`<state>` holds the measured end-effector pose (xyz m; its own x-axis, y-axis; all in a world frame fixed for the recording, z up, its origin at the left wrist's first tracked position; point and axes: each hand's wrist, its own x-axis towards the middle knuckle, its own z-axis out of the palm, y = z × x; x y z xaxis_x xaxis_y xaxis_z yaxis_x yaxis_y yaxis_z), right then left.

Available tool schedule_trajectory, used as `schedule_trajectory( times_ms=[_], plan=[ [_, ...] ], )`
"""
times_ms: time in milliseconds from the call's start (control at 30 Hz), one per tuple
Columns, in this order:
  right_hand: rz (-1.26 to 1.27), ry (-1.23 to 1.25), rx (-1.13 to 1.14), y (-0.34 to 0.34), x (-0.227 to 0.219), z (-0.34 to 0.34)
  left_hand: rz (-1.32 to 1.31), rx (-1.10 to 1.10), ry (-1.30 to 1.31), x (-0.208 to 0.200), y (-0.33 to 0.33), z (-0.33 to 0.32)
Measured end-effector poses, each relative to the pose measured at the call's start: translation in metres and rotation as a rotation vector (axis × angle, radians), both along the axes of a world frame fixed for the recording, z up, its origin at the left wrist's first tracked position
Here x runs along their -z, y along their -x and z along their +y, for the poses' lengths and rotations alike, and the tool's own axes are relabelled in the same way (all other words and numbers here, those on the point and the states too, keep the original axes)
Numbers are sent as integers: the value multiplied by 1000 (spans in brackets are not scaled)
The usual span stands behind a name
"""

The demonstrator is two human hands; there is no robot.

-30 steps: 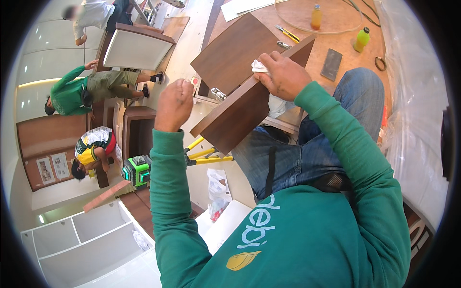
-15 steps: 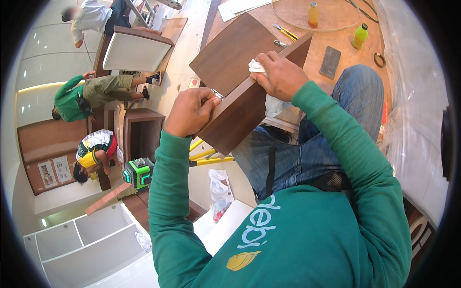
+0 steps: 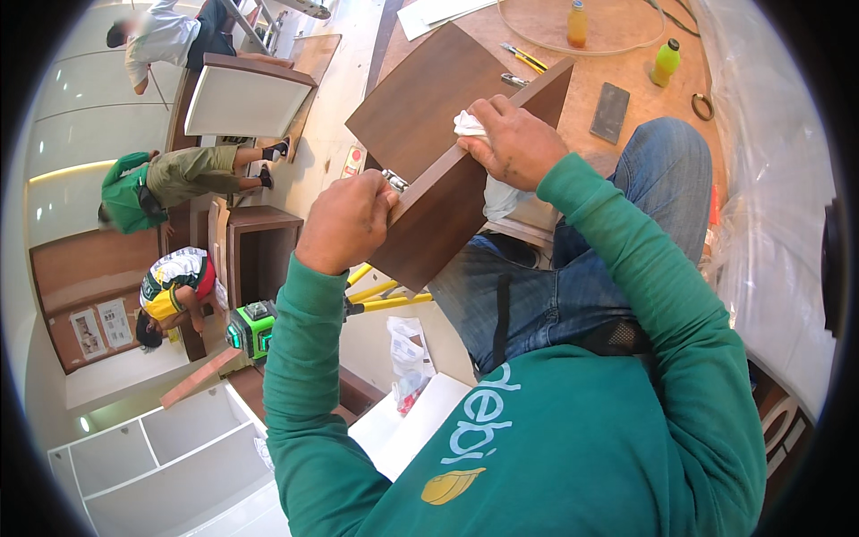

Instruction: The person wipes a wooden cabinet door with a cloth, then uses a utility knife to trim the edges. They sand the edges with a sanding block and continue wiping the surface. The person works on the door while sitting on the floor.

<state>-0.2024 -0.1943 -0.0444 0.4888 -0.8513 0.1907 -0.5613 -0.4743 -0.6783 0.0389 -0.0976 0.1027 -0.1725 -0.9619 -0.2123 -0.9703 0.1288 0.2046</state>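
Observation:
A dark brown wooden panel (image 3: 434, 215) stands tilted on edge in front of me, its long narrow edge facing up. My left hand (image 3: 347, 219) is closed round its near left end, fingertips partly hidden, beside a metal hinge (image 3: 395, 181). Farther up the same edge, my right hand (image 3: 517, 143) pinches a crumpled white cloth (image 3: 470, 125) against the wood. Behind lies another flat brown board (image 3: 429, 98), with a second metal hinge (image 3: 514, 80) near the panel's far end.
On the wooden worktop are a utility knife (image 3: 526, 60), a dark phone-like slab (image 3: 609, 113), a green bottle (image 3: 666, 63), an orange-filled bottle (image 3: 576, 25) and a tape roll (image 3: 702, 107). A green laser level (image 3: 252, 329) stands left. Several people work beyond.
My left hand has shifted slightly left and down, showing more of the hinge. The panel, cloth and right hand have moved a little left in the picture.

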Motion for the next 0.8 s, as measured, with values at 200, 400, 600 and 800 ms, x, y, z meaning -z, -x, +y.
schedule_trajectory(
  times_ms=[200, 400, 600, 800],
  plan=[
    [3, -22, -3, -2, 0, -2, 58, -131, 52, 15, -45, -9],
    [-10, -41, 3, -3, -2, 0, 21, -252, 256, -13, -42, -17],
    [3, -29, 18, -3, 1, -3, 181, -18, 462, -14, 36, -18],
    [-9, 10, 32, -5, 2, 0, -200, 136, 345, 22, 53, 9]
  ],
)
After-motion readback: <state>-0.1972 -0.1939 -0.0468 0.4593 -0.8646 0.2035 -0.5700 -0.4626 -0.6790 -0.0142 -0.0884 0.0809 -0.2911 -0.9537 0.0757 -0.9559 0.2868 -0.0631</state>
